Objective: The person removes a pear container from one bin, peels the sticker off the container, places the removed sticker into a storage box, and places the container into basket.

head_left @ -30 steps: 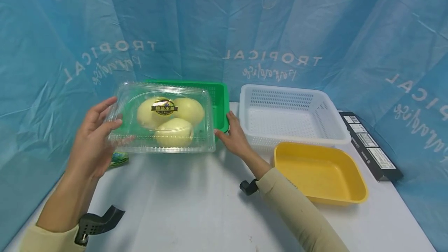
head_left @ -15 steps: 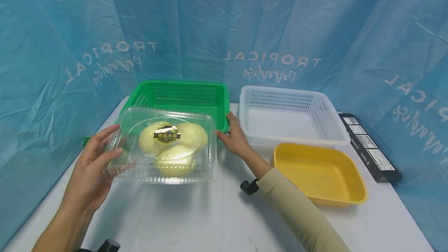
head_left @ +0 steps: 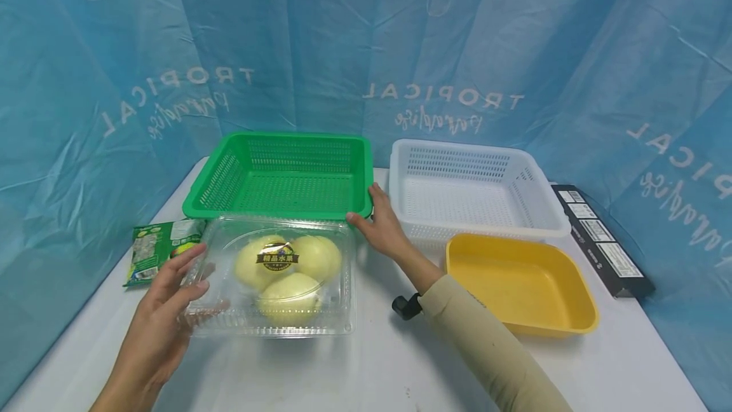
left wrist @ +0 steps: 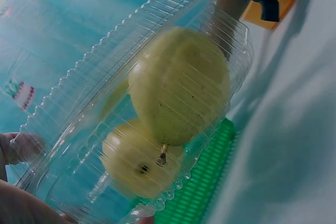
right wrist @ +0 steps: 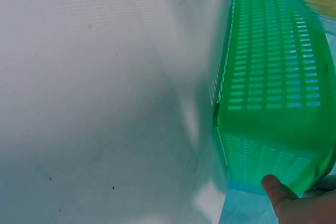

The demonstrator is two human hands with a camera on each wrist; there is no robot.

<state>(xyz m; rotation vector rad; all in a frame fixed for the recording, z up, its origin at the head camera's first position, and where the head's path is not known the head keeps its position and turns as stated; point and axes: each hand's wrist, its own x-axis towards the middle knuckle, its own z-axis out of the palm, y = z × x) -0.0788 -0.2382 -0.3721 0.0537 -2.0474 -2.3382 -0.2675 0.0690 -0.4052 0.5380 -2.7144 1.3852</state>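
Note:
My left hand (head_left: pixel 160 326) holds a clear plastic clamshell box (head_left: pixel 220 243) by its left side, thumb on top and fingers showing through from beneath. Inside lie three round, pale yellow pears (head_left: pixel 290 301) under a black and gold label (head_left: pixel 277 257). The left wrist view has the closed box tilted, with a speckled pear (left wrist: pixel 181 85) pressed near its wall. Level with the box's back edge stands a green slotted basket (head_left: pixel 191 208). At its right front corner my right hand (head_left: pixel 381 226) grips it, thumb (right wrist: pixel 274 186) against the front wall and fingers round the side.
Left of the box lies a green packet (head_left: pixel 160 243), partly behind my left hand. A white slotted basket (head_left: pixel 480 227) stands right of the green one, and a yellow tray (head_left: pixel 520 291) in front of it. A long black box (head_left: pixel 603 240) lies along the right edge.
The box of pears has come down and toward me in my left hand, uncovering the green basket and the packet. My right hand has stayed at the basket's corner.

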